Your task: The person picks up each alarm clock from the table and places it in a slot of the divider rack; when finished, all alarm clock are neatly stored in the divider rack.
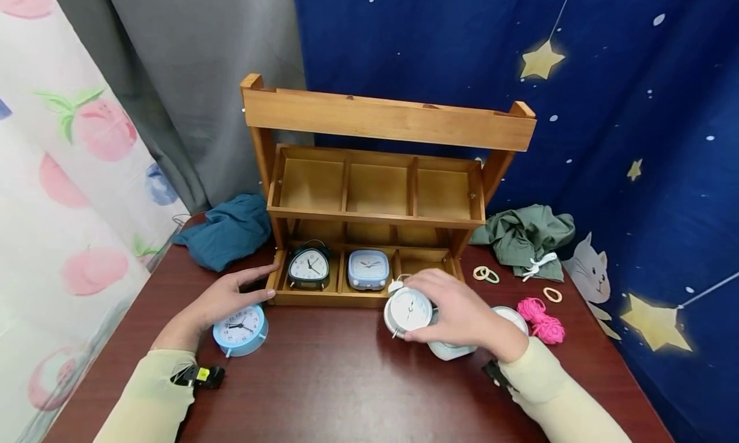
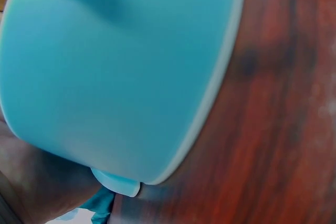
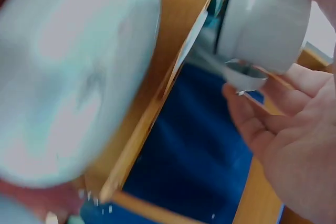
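Observation:
My right hand [image 1: 464, 311] grips a white twin-bell alarm clock [image 1: 408, 309] by its side, just in front of the lowest tray's right compartment. In the right wrist view the clock's white casing [image 3: 265, 24] and one bell [image 3: 245, 76] lie between thumb and fingers. My left hand [image 1: 222, 300] touches the left end of the wooden shelf [image 1: 387, 119] with straight fingers. Below that hand, a light-blue round alarm clock [image 1: 242, 331] rests on the table. A dark triangular clock [image 1: 309, 267] and a blue square clock [image 1: 368, 268] occupy the lowest tray's left and middle compartments.
Partly behind my right hand are a pale clock [image 1: 452, 351] and a round white-rimmed thing [image 1: 512, 318]. Pink yarn [image 1: 541, 321], wooden rings [image 1: 552, 294] and green cloth [image 1: 528, 238] lie at the right. Teal cloth [image 1: 228, 231] sits left of the shelf.

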A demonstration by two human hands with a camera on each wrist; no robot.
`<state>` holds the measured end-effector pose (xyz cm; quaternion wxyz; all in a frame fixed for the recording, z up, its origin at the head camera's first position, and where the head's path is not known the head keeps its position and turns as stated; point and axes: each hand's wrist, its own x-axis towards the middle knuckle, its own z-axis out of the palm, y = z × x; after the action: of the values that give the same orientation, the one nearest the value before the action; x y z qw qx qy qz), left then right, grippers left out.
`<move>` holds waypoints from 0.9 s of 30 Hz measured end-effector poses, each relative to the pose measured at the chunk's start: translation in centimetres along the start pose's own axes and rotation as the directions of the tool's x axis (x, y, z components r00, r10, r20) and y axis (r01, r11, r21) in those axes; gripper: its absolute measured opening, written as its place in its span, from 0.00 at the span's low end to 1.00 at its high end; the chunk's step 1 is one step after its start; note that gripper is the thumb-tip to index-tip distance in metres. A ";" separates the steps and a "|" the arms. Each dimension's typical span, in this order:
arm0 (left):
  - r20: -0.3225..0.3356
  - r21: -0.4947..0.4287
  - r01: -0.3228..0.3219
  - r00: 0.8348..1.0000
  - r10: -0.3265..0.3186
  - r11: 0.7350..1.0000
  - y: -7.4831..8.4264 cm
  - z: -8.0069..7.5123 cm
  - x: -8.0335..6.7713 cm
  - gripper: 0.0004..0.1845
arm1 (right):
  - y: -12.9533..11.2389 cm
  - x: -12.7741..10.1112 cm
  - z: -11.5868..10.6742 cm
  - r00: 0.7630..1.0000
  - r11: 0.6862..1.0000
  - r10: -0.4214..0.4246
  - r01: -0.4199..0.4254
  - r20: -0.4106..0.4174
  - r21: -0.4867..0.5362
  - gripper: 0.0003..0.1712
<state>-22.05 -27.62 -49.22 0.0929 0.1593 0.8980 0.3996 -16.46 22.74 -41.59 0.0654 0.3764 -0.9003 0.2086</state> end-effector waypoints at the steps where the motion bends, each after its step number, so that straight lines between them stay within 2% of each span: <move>1: -0.003 0.002 0.001 1.000 -0.001 1.000 0.0 0.0 -0.1 0.38 | 0.5 0.3 -0.4 1.000 1.000 -0.007 0.007 -0.008 -0.002 0.49; 8: -0.001 0.005 -0.009 1.000 0.009 1.000 -0.1 0.0 -0.1 0.38 | 4.6 2.1 -2.3 1.000 0.998 0.008 -0.008 -0.011 -0.059 0.46; 15: -0.001 -0.010 -0.008 1.000 0.008 1.000 0.0 0.1 0.0 0.39 | 7.7 3.3 -2.0 0.999 0.988 0.036 -0.031 0.034 -0.148 0.46; 27: 0.000 -0.018 -0.010 1.000 0.010 1.000 -0.1 0.1 0.0 0.38 | 9.4 4.7 -1.6 0.989 0.978 0.054 -0.025 0.137 -0.208 0.45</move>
<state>-22.07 -27.58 -49.32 0.0926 0.1629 0.8936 0.4079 -26.42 26.29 -41.94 0.0357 0.3635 -0.9267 0.0881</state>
